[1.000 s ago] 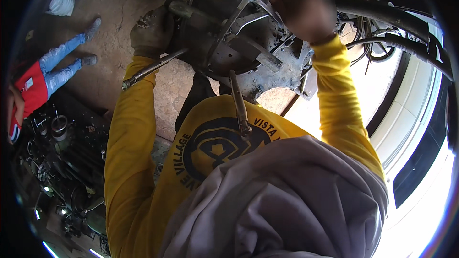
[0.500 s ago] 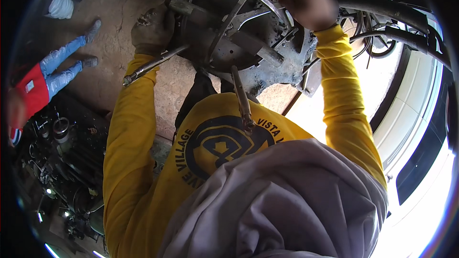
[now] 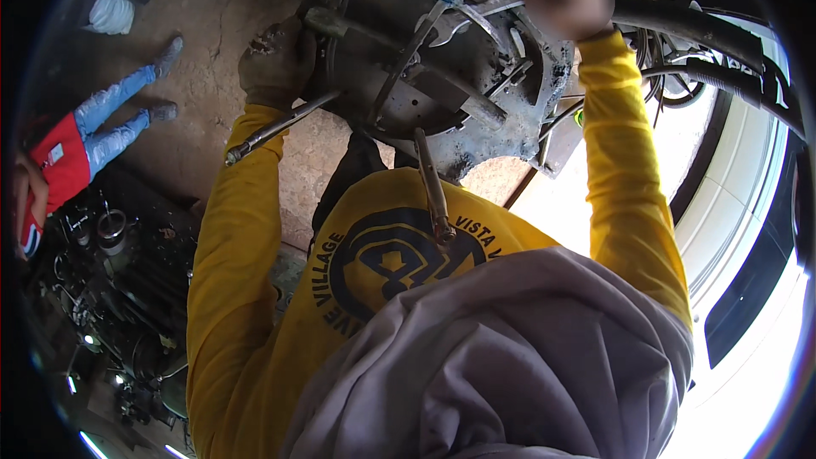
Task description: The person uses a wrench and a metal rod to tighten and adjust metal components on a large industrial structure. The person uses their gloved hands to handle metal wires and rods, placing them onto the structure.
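Observation:
A dark, greasy metal assembly (image 3: pixel 408 102) is in front of me, with curved arms, a round plate and short cylinders. My left hand (image 3: pixel 276 64), dark with grime, is closed at its left edge; the fingertips are hidden. At the upper right my right hand (image 3: pixel 568 2), blurred, is closed around the end of a silver bar-like tool (image 3: pixel 495 5) that reaches over the assembly's middle. Two metal rods jut from the near side: one rod (image 3: pixel 280 127) crosses above my left wrist, the other rod (image 3: pixel 432 183) points at my chest.
Thick black hoses (image 3: pixel 693 30) and cables run along the upper right. A white vehicle (image 3: pixel 731 178) stands on the right. At the left are a person in a red top (image 3: pixel 61 161), a white bag (image 3: pixel 110 11) and dark machine parts (image 3: pixel 115 289).
My right hand has shifted slightly right and up, away from the middle of the assembly. The left hand has moved only a little, with my view. The person's arm at left now shows more.

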Available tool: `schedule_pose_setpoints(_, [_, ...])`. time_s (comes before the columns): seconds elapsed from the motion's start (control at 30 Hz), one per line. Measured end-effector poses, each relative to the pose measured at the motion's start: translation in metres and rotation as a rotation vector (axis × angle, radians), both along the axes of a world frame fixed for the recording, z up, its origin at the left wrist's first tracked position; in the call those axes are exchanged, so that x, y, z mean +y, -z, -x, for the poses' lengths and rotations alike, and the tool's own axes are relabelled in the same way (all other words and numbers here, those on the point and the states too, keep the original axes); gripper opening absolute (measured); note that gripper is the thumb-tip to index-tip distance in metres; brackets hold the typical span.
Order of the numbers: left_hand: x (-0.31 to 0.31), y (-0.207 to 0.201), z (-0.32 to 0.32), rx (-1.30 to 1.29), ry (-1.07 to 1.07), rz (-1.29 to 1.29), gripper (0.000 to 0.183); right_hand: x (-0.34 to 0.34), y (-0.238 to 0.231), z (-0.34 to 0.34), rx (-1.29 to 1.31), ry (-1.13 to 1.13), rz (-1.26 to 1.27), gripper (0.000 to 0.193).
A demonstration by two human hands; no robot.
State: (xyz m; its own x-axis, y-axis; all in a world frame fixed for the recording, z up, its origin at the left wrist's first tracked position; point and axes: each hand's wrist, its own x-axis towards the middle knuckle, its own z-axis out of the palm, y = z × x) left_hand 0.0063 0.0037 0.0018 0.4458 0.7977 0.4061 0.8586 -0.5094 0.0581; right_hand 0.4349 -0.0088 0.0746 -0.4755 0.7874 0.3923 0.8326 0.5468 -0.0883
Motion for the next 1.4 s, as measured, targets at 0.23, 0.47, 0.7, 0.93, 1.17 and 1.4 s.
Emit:
schedule_pose_setpoints(0.23, [-0.002, -0.006, 0.0, 0.055, -0.052, 0.106, 0.016, 0.059, -0.006, 0.03, -0.195, -0.145, 0.105, 0.029])
schedule_pose_setpoints(0.47, [-0.003, -0.008, -0.001, 0.056, 0.007, 0.022, 0.018, 0.106, -0.012, 0.077, -0.128, -0.419, 0.0, 0.032])
schedule_pose_setpoints(0.7, [-0.004, -0.004, 0.004, 0.058, -0.007, 0.048, 0.019, 0.104, 0.014, 0.085, -0.288, -0.305, 0.165, 0.036])
schedule_pose_setpoints(0.93, [0.002, -0.004, 0.0, 0.022, -0.032, 0.048, 0.018, 0.021, 0.045, 0.031, 0.048, -0.037, -0.06, 0.033])
schedule_pose_setpoints(1.17, [-0.002, -0.008, 0.001, 0.015, -0.03, 0.025, 0.016, -0.036, 0.002, 0.048, 0.07, 0.205, 0.014, 0.033])
schedule_pose_setpoints(1.4, [-0.005, -0.007, 0.0, 0.016, -0.038, 0.094, 0.019, -0.017, 0.016, 0.03, 0.119, 0.141, 0.0, 0.029])
